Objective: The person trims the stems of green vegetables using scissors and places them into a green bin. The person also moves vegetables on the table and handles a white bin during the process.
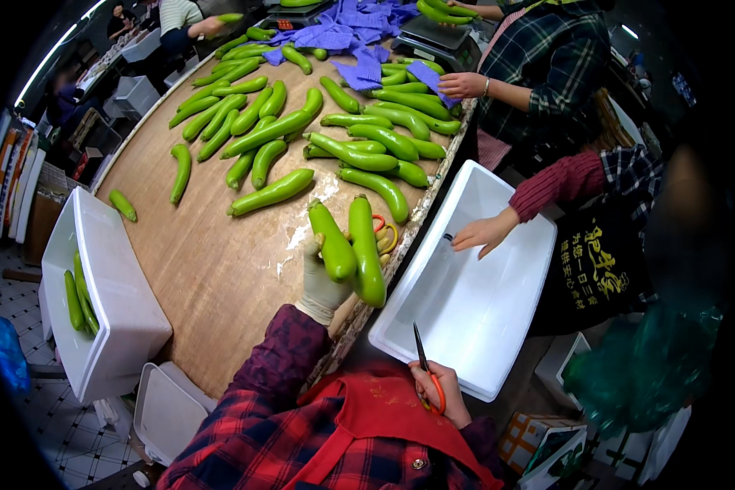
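Two long green gourds lie side by side just right of the frame's centre, in the left hand (322, 284): the left-hand gourd (332, 243) and the right-hand gourd (367, 253). That hand wears a whitish glove, and its fingers are closed around the pair from beneath; most of their grip is hidden behind the gourds. The skins look glossy and could be slippery, so a broad, even hold under both thick ends seems safer than pinching, which might bruise them or let one roll off.

At the lower centre right, the bare right hand (443, 390) is curled around the red-orange handles of the scissors (435, 392), the dark blades pointing up the frame. Whether the blades are fully together is hard to tell. They are best kept clear of the gourd skins and turned away from the co-worker's hand (486, 233), whose fingers are loose and spread over the white box (474, 327) at right of centre.

Just behind the right-hand gourd, coloured loops (395, 237), perhaps handles of another tool, call for care so nothing snags. Further out, more gourds (273, 193) cover the wooden table (212, 278) at upper centre, near purple cloths (327, 34). Another white box (126, 327) stands at left, with gourds inside.
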